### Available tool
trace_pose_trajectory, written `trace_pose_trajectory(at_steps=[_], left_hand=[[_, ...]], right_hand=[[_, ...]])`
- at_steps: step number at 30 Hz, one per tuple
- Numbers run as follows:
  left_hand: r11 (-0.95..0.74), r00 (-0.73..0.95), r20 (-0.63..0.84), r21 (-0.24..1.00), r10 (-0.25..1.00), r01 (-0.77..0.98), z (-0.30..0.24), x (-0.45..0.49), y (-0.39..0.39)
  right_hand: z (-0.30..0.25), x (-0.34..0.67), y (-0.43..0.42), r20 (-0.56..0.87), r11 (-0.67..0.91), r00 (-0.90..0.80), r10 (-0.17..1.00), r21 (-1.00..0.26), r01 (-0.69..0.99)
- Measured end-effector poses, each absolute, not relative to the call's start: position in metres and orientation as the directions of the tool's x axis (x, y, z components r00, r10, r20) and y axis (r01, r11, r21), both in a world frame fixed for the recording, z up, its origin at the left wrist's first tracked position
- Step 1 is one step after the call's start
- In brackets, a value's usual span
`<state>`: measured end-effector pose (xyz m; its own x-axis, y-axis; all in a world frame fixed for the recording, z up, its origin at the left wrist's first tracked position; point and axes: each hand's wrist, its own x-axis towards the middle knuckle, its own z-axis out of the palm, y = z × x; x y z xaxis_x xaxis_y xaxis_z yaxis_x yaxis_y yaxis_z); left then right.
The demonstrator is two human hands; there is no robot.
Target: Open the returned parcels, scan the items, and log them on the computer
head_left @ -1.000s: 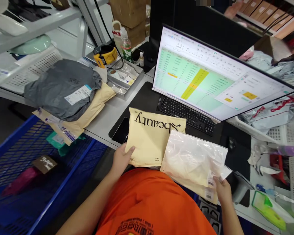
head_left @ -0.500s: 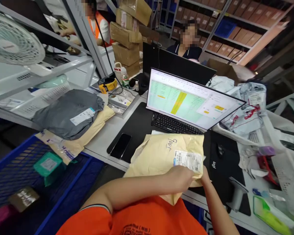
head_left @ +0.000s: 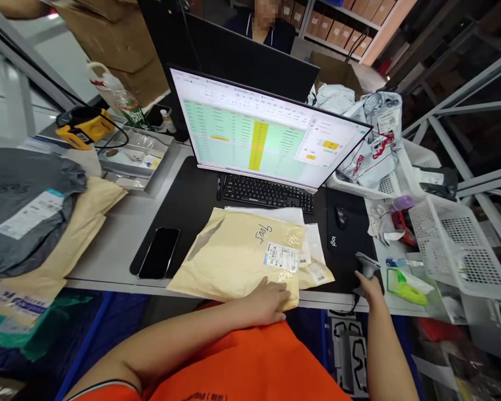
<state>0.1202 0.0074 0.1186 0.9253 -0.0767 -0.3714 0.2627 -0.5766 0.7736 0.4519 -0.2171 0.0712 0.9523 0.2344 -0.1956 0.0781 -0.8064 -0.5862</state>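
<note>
A yellow padded envelope (head_left: 225,250) lies on the black desk mat, with handwriting and a white shipping label (head_left: 284,257) on its upper face. My left hand (head_left: 267,301) rests flat on the envelope's near edge, just below the label, fingers stretched out. To the right, my right hand (head_left: 371,287) is closed round the handle of a grey barcode scanner (head_left: 367,263) near the desk's front edge. Part of the handle is hidden by the fingers. White packages (head_left: 313,245) stick out from under the envelope's right side.
Behind the envelope stand a keyboard (head_left: 267,192) and a lit monitor (head_left: 250,128). A phone (head_left: 159,253) lies to the left, near grey and yellow parcels (head_left: 20,206). A mouse (head_left: 340,217) and white baskets (head_left: 459,245) are on the right. Another person (head_left: 261,28) sits beyond the monitors.
The envelope has come down flat on the desk. My right hand has left it and moved right to grasp the scanner. My left hand now lies flat on the envelope; the view has shifted.
</note>
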Motion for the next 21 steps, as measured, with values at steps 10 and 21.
trace_pose_trajectory(at_steps=[10,21], left_hand=[[-0.524,0.878,-0.459,0.786,-0.137,0.329,0.099,0.12,0.011],[-0.552,0.9,-0.419,0.781,-0.117,0.292,0.102,0.119,0.01]], right_hand=[[0.116,0.405,-0.14,-0.524,-0.795,0.728,0.442,-0.605,0.047],[0.152,0.301,-0.087,-0.644,-0.682,0.291,0.708,-0.515,0.52]])
